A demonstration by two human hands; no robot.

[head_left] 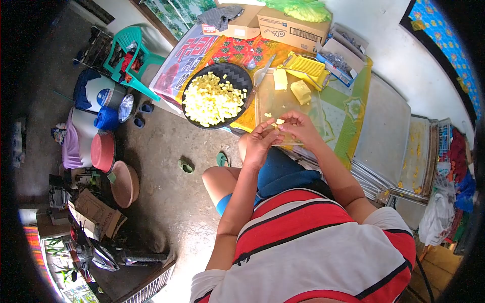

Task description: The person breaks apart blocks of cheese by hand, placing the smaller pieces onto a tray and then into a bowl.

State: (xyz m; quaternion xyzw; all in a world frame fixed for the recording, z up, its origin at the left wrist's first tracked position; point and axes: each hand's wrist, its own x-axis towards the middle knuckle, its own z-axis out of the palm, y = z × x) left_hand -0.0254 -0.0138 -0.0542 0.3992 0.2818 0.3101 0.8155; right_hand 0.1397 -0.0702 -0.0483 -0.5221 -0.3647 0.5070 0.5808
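Note:
My left hand (262,140) and my right hand (299,129) meet over the near edge of a translucent cutting board (268,103). The fingers of both are pinched around small pale yellow food pieces (276,124); the exact kind of food I cannot make out. Farther up the board lie a pale yellow block (280,79) and a larger peeled chunk (301,92). To the left, a black round tray (237,76) holds a heap of diced yellow cubes (212,101). A knife (262,73) rests between tray and board, its blade pointing away toward the back.
A yellow slicer (305,69) stands behind the chunks, with cardboard boxes (290,31) at the table's back. Stacked metal trays (381,121) lean at the right. On the floor at left are a green chair (132,55), basins (125,184) and slippers (186,166).

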